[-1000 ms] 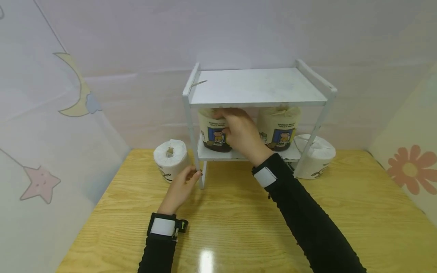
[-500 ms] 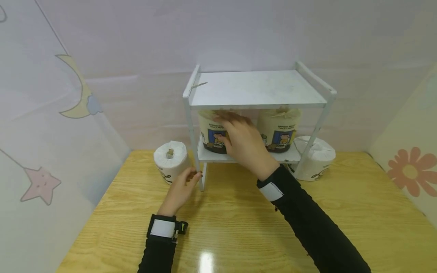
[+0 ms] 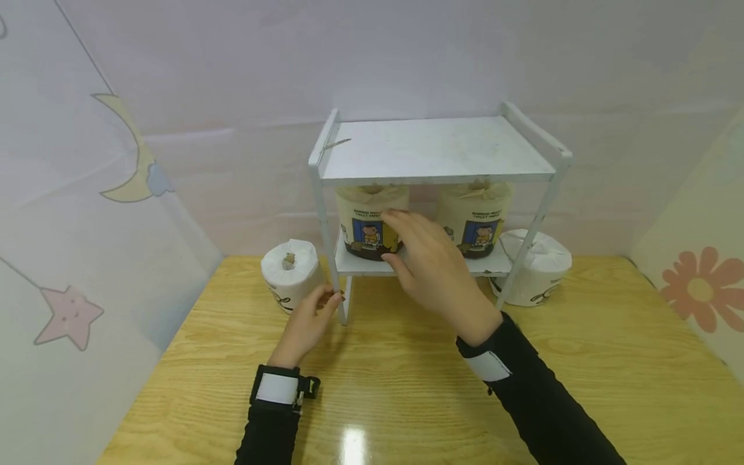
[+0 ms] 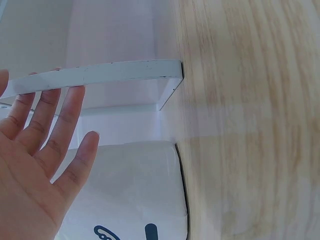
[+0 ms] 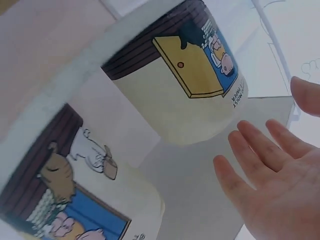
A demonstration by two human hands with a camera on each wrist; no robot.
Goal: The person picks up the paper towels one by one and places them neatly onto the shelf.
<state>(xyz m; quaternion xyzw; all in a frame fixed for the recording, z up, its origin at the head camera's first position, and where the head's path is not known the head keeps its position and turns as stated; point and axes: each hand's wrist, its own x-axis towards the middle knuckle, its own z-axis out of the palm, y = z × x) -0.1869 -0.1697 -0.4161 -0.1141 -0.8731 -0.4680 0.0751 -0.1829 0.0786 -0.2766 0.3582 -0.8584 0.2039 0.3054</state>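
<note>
My left hand [image 3: 308,323] holds the front left leg of a white two-tier rack [image 4: 125,71], fingertips behind the leg and thumb at its near side. My right hand [image 3: 433,265] is in front of the rack, fingers extended and holding nothing. Just beyond its fingertips, the left toilet paper roll [image 3: 363,223] stands upright on the lower shelf, printed with a cartoon and a yellow door. A matching toilet paper roll [image 3: 473,216] stands to its right on that shelf. In the right wrist view, the open palm [image 5: 290,195] is apart from both rolls.
A white-wrapped roll [image 3: 292,271] stands on the wooden table [image 3: 372,387] left of the rack, close to my left hand. Another wrapped roll [image 3: 537,268] is at the right, partly behind a rack leg. The rack's top shelf [image 3: 430,148] overhangs the lower rolls. A pale wall [image 3: 407,58] rises behind.
My right hand has let go of the left roll's top and drawn back toward me, down and to the right, uncovering the roll. The left hand stays at the rack leg.
</note>
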